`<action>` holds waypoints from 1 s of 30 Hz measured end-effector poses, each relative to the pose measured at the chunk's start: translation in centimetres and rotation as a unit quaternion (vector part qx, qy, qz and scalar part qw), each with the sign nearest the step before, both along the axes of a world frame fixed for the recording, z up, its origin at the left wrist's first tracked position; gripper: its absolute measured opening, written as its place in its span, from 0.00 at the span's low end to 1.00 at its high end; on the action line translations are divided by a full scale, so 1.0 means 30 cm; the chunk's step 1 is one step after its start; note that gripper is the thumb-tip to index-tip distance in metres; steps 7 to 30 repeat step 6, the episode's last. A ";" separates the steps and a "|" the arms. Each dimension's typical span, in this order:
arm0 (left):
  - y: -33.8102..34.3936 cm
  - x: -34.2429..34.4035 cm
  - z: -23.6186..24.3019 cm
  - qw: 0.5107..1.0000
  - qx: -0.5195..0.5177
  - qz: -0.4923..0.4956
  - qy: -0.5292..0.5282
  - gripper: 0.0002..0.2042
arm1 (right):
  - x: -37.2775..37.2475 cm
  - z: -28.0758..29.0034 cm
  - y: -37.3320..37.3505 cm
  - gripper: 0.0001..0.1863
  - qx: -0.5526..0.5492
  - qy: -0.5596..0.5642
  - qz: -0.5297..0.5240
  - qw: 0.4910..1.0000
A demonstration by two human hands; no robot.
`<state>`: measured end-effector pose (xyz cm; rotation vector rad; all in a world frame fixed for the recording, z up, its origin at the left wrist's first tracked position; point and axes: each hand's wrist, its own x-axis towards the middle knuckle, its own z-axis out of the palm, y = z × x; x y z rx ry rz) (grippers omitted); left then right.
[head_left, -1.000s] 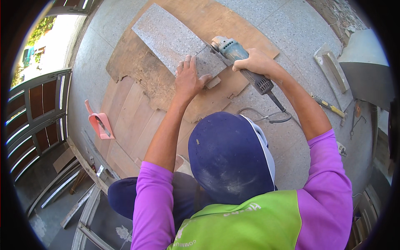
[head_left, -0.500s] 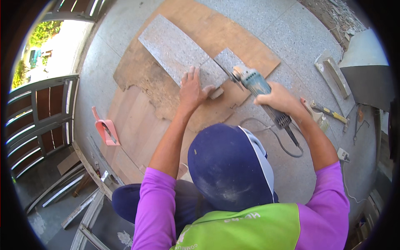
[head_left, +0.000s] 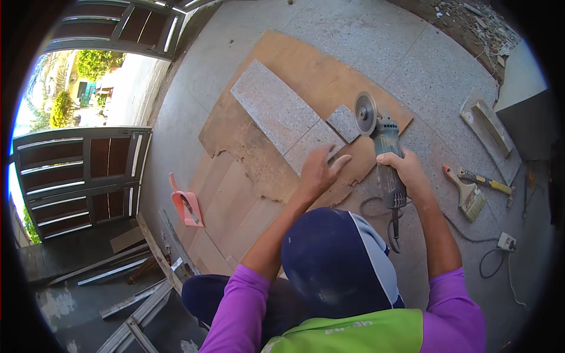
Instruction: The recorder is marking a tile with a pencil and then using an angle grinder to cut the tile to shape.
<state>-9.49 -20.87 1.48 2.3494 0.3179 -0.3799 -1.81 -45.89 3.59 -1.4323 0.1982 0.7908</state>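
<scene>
My right hand [head_left: 407,175] grips the body of an angle grinder [head_left: 387,150], held up above the right edge of a plywood sheet [head_left: 282,53]. Its round disc [head_left: 365,113] is raised, its flat face toward me; whether it spins I cannot tell. On the plywood lies a long speckled grey tile [head_left: 271,100] with a straight line across it near its closer end. A small offcut of tile [head_left: 341,122] lies just right of it. My left hand [head_left: 319,170] hovers by the tile's near end, fingers apart, holding nothing.
A pink dustpan [head_left: 183,207] with a blade-like tool inside sits left. At right are a paintbrush [head_left: 469,197], a hammer [head_left: 485,181], a white socket block [head_left: 506,241] with the cord, and a wood block [head_left: 493,128] on a slab. Metal lengths [head_left: 138,317] lie lower left.
The grinder has come up from the gap between the tile and the offcut, its disc turned upward. My left hand has lifted from the tile. The whole view has shifted.
</scene>
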 end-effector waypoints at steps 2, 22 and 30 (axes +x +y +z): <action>-0.099 0.016 0.024 0.983 -0.159 0.001 0.093 0.38 | -0.002 -0.052 0.011 0.21 0.031 0.011 -0.020 0.999; -0.223 0.002 0.029 0.840 -0.500 0.026 0.207 0.44 | -0.002 -0.084 0.052 0.22 0.157 0.041 -0.056 0.985; -0.223 0.002 0.029 0.840 -0.500 0.026 0.207 0.44 | -0.002 -0.084 0.052 0.22 0.157 0.041 -0.056 0.985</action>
